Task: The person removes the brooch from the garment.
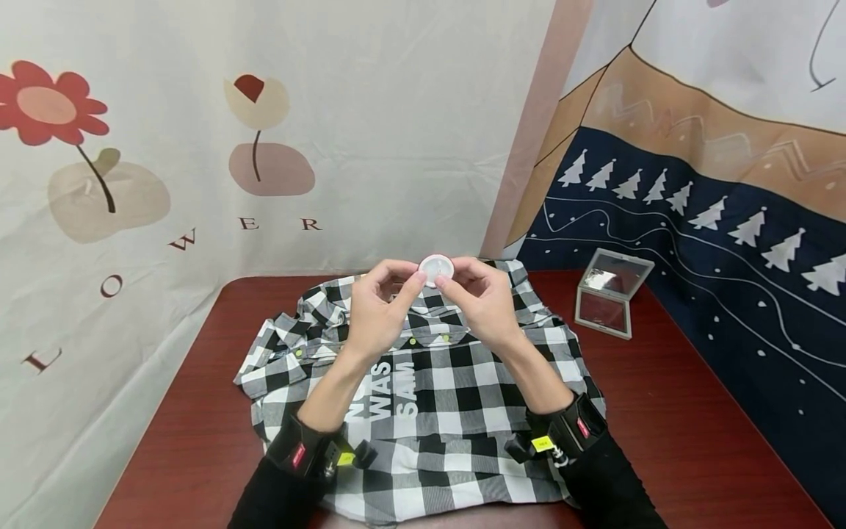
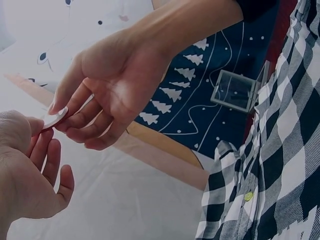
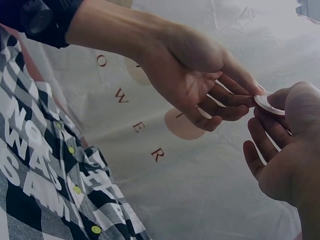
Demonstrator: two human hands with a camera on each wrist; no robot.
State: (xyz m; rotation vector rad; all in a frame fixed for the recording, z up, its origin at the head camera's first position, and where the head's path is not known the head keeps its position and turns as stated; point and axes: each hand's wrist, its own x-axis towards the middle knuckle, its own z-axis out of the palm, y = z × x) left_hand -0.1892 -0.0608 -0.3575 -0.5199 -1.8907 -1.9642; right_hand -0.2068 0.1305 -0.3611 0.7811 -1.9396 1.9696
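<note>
Above the checked shirt, in the head view, a small round white disc was held up between both hands: the left hand pinched its left edge with thumb and forefinger, the right hand its right edge, so the disc lay directly between the fingertips, equally near to each, its flat face turned toward the camera. White letters on the shirt read "WAS" and "SAM"; the backdrop carried the spaced letters "L O W E R", and a clear hinged case stood open on the red-brown table to the right, well apart from the hands. From the left wrist, the right hand showed its fingertips closed on the disc, seen edge-on, with the left hand meeting it from below. From the right wrist, the left hand gripped the disc at its rim, the right hand opposite; "OWER" was legible on the backdrop and "WAS", "SAM" on the shirt.
</note>
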